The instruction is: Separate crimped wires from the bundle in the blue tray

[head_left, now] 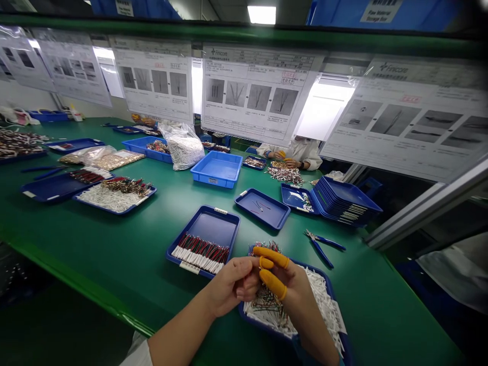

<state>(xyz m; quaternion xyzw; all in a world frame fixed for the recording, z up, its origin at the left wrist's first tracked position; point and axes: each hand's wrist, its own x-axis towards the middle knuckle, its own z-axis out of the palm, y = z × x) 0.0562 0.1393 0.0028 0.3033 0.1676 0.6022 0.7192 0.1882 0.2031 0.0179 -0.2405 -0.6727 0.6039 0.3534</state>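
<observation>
My left hand [235, 285] is closed in a pinch, its thumb and fingertips meeting the fingers of my right hand. Orange-yellow finger cots cover several fingertips of my right hand [292, 284], which is also closed in a pinch. Whatever lies between the fingertips is too small and hidden to make out. Both hands are above a blue tray [331, 284] with white sleeves [318, 284] and thin wires with metal ends [269, 301]. Left of it, another blue tray [208, 223] holds a row of red, black and green wires with white ends [202, 252].
Blue-handled cutters [320, 245] lie right of my hands. Beyond are a tray with a few wires [263, 206], a light blue bin [217, 170] and stacked trays [345, 201]. A filled tray [116, 195] is at left. Across the table, a person's hands [292, 161] work by a wire pile.
</observation>
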